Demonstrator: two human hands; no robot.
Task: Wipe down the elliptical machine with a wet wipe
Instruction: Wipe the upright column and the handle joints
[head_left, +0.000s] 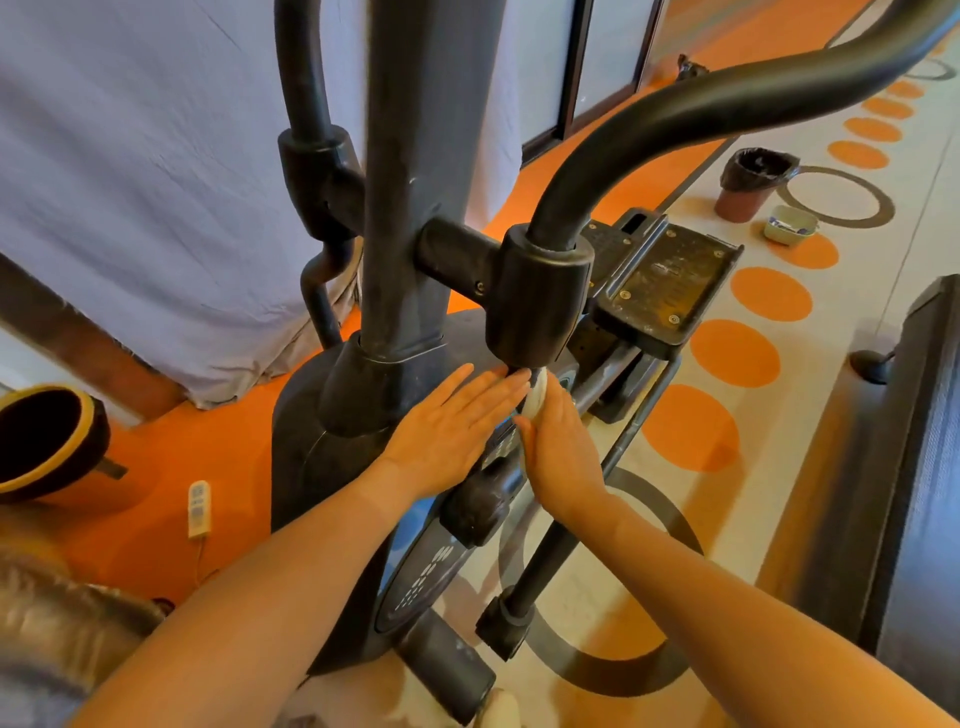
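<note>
Right hand (563, 447) grips a white wet wipe (535, 397) bunched against the bar just under the black pivot joint (540, 301) of the elliptical machine (405, 208); left hand (447, 431) flat, fingers straight, resting on the machine housing beside it

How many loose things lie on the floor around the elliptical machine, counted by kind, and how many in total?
Bin with black liner: 1
Pale green tray: 1
White remote control: 1
Total: 3
</note>
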